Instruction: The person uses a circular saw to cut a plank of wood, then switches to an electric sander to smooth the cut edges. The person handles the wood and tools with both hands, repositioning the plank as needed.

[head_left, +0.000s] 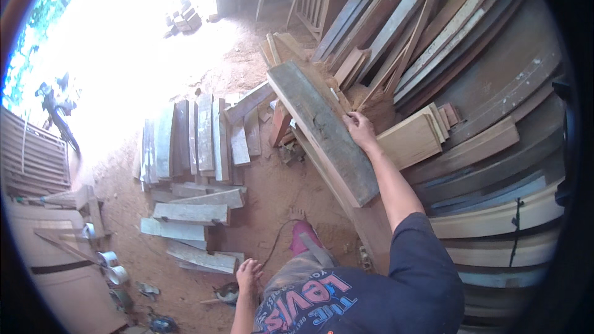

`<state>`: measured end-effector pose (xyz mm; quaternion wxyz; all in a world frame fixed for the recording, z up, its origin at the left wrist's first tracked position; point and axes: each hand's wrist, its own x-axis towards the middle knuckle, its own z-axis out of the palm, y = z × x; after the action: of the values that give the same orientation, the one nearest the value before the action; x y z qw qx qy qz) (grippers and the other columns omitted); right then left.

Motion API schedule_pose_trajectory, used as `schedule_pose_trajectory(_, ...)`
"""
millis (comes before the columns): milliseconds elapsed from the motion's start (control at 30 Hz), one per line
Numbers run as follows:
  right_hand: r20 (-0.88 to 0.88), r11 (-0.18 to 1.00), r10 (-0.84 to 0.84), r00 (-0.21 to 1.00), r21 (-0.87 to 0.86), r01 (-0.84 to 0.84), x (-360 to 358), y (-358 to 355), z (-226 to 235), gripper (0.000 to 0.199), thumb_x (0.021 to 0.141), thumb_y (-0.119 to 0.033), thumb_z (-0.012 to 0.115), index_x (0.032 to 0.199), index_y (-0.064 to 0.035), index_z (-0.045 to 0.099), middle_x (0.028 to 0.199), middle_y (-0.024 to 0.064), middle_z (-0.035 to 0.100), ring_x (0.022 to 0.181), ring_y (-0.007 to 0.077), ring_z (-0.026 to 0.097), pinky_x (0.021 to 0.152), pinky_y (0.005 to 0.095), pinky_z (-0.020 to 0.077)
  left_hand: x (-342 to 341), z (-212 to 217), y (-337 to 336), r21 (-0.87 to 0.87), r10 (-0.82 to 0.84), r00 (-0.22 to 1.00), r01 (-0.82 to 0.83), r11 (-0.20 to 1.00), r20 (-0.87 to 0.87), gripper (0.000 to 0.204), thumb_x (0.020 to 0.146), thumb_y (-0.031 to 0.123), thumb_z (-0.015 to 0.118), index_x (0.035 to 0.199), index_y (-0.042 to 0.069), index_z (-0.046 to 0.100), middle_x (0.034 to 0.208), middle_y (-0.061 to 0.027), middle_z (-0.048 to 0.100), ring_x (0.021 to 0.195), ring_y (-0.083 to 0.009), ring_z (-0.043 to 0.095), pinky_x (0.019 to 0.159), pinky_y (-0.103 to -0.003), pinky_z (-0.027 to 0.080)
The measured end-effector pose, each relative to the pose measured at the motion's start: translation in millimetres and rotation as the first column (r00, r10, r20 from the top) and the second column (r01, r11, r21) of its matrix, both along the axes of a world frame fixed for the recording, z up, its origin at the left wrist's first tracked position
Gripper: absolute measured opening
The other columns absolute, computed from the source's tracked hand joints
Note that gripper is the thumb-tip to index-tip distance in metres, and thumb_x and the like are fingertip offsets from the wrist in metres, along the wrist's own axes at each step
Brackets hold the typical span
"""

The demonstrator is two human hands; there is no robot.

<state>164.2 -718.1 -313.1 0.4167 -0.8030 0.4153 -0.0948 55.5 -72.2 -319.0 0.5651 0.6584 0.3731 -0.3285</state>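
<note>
A thick, weathered wooden beam [328, 133] with a grey upper face lies slanting across a wooden bench [377, 229] in front of me. My right hand [360, 130] reaches out to the beam's right long edge, its fingers bent against it; the beam partly hides the fingertips. Low at my left side hangs my left hand [249, 272], with loosely curled fingers and nothing visible in it. Light boards [411, 139] are stacked just right of my right forearm.
Short planks [192, 139] lie in rows on the dirt floor at left, with more stacked blocks [192, 213] nearer. Long boards [396, 18] lean along the right wall. A power tool [162, 323] and a wooden door panel [68, 260] are at lower left; a bicycle [59, 111] stands beyond.
</note>
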Motion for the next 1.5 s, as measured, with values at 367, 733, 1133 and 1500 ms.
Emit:
schedule_pose_trajectory(367, 0.098, 0.984, 0.168, 0.981, 0.038, -0.172, 78.4, 9.2, -20.2, 0.045, 0.110, -0.045, 0.053, 0.119, -0.0080, 0.076, 0.120, 0.0257, 0.076, 0.115, 0.0461, 0.071, 0.099, 0.0526, 0.0564, 47.1, 22.4, -7.4, 0.046, -0.100, 0.991, 0.104, 0.994, -0.090, 0.043, 0.108, 0.026, 0.068, 0.145, 0.005, 0.057, 0.134, -0.0120, 0.071, 0.115, -0.0297, 0.073, 0.090, -0.045, 0.062)
schedule_pose_trajectory(733, 0.379, 0.858, -0.495, 0.782, 0.354, 0.371, -66.4, -41.4, -45.3, 0.034, 0.112, -0.029, 0.053, 0.110, -0.0024, 0.075, 0.085, 0.0056, 0.075, 0.072, 0.0160, 0.073, 0.064, 0.0295, 0.0552, 64.8, 7.0, -20.3, -0.016, -0.164, 0.984, 0.163, 0.986, -0.067, 0.045, 0.109, 0.030, 0.068, 0.146, 0.006, 0.058, 0.139, -0.0139, 0.069, 0.115, -0.0296, 0.074, 0.088, -0.041, 0.062)
schedule_pose_trajectory(1133, 0.166, 0.989, 0.045, 0.985, -0.147, -0.020, -138.1, 102.9, 80.2, 0.083, 0.095, -0.054, 0.080, 0.156, -0.0058, 0.051, 0.140, 0.0217, 0.064, 0.124, 0.0358, 0.066, 0.104, 0.0464, 0.0539, 98.7, -4.9, -38.4, -0.092, -0.272, 0.960, 0.266, 0.959, -0.059, 0.046, 0.108, 0.024, 0.067, 0.147, 0.003, 0.056, 0.137, -0.0154, 0.069, 0.120, -0.0300, 0.072, 0.094, -0.041, 0.061)
schedule_pose_trajectory(1500, -0.258, 0.959, 0.141, 0.956, -0.204, -0.196, -151.7, 228.7, 116.2, 0.118, 0.073, -0.032, 0.093, 0.171, -0.0198, 0.027, 0.162, 0.0267, 0.036, 0.150, 0.0517, 0.038, 0.123, 0.0615, 0.0353, 221.5, -51.4, -84.1, -0.237, -0.363, 0.930, 0.342, 0.909, -0.050, 0.050, 0.104, 0.027, 0.070, 0.146, 0.003, 0.056, 0.144, -0.0169, 0.066, 0.128, -0.0369, 0.067, 0.104, -0.050, 0.057)
